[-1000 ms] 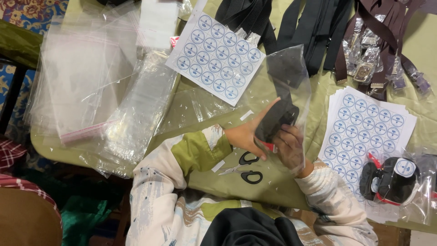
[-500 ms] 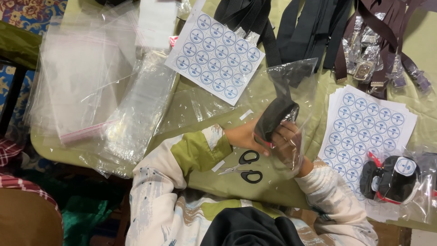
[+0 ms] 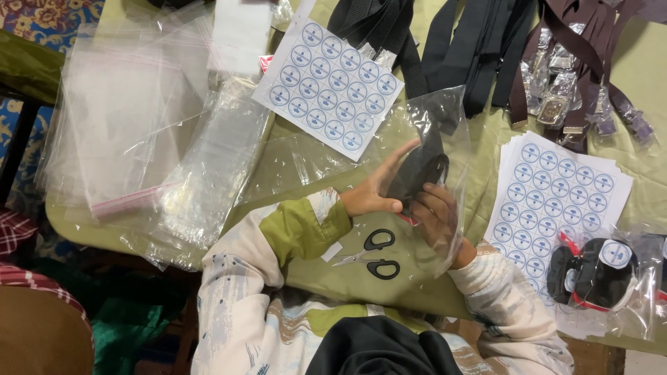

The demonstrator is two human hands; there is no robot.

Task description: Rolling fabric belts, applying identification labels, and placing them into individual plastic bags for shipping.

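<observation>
Just right of the frame's centre, both hands meet over a green table. The left hand lies flat and open-fingered against the side of a rolled black strap, thumb underneath, pressing it rather than clenching it. The right hand sits partly behind a clear plastic bag, its fingers curled around the bag's lower part and touching the strap through the film; the strap appears to sit at or inside the bag, though how far in cannot be told. Just below the hands, a pair of black-handled scissors lies on the table, shut and untouched. In the upper centre lies a sheet of round blue-and-white stickers, and a stack of like sheets rests to the right of the hands. At the lower right, bagged black rolls with a round sticker lie together. Along the top edge, loose black straps and brown straps with wrapped buckles spread out. A heap of empty clear bags covers the left side of the table.
</observation>
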